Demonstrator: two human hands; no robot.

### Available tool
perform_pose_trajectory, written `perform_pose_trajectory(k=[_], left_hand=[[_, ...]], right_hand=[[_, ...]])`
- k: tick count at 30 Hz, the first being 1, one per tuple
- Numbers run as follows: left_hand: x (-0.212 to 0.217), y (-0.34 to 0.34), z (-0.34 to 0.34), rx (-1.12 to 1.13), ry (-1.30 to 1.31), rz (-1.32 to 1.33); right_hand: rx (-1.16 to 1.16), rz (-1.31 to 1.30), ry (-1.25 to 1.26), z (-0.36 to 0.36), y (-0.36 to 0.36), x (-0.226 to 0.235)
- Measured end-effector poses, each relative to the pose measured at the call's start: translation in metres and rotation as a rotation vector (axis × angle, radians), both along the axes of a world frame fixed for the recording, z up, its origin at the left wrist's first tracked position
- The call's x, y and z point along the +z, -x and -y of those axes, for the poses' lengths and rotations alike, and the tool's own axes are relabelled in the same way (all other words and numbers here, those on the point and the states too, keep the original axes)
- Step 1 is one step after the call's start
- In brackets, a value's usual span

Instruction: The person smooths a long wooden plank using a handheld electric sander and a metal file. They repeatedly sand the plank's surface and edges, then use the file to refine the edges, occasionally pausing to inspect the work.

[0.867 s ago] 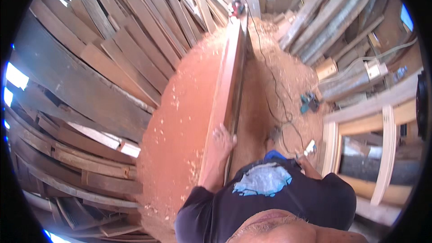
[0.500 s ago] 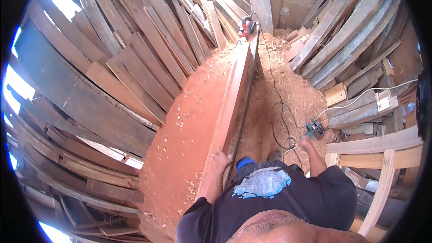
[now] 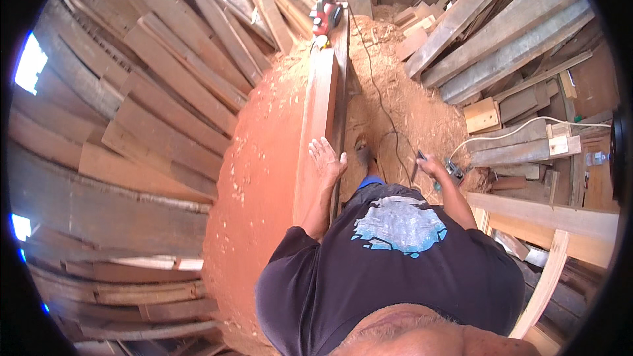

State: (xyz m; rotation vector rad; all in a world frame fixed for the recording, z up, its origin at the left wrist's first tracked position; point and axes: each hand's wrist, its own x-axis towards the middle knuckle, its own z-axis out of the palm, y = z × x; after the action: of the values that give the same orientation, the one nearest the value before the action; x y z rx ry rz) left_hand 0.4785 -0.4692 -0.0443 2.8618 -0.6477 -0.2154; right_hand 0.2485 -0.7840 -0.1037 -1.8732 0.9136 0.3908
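The left hand (image 3: pixel 326 157) lies flat on the top face of a long reddish plank (image 3: pixel 316 132), with the fingers spread wide and the palm down; this grip is open and closes on nothing. The plank runs straight away from the hand, and its far end lies well beyond the fingertips. A red power tool (image 3: pixel 324 16) sits at that far end, well apart from the hand. A black cord (image 3: pixel 372 79) runs from the tool back along the right side of the plank toward the person.

The right hand (image 3: pixel 432 168) is held out to the right of the plank, closed around a small dark tool (image 3: pixel 453 171); the kind of tool cannot be told. Red sawdust (image 3: pixel 257 178) covers the floor to the left of the left hand and under the plank. Stacked boards (image 3: pixel 151 105) lean well to the left of that hand. A white cable (image 3: pixel 527 125) lies across timber beyond the right hand.
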Motion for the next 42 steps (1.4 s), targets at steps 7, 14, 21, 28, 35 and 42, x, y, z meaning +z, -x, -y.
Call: perform_pose_trajectory(k=[7, 14, 21, 28, 35, 42], left_hand=[[0.016, -0.139, 0.143, -0.321, -0.018, -0.166], [-0.010, -0.204, 0.208, -0.337, 0.081, -0.205], [-0.024, -0.200, 0.230, -0.305, 0.076, -0.175], [0.010, -0.247, 0.273, -0.063, 0.167, -0.298], [0.062, -0.303, 0.355, 0.267, 0.882, -0.153], [0.076, -0.282, 0.328, 0.919, 1.503, -0.173]], right_hand=[[-0.378, -0.186, 0.290, 0.102, 0.068, -0.115], [-0.862, -0.146, -0.102, 0.143, -0.031, -0.042], [-0.714, 0.251, 0.234, 0.306, -0.226, -0.053], [-0.023, 0.604, -0.036, 0.311, -0.508, 0.093], [0.984, 0.772, 0.120, 0.219, -0.603, 0.169], [1.560, 0.672, -0.319, 0.141, -0.622, 0.195]])
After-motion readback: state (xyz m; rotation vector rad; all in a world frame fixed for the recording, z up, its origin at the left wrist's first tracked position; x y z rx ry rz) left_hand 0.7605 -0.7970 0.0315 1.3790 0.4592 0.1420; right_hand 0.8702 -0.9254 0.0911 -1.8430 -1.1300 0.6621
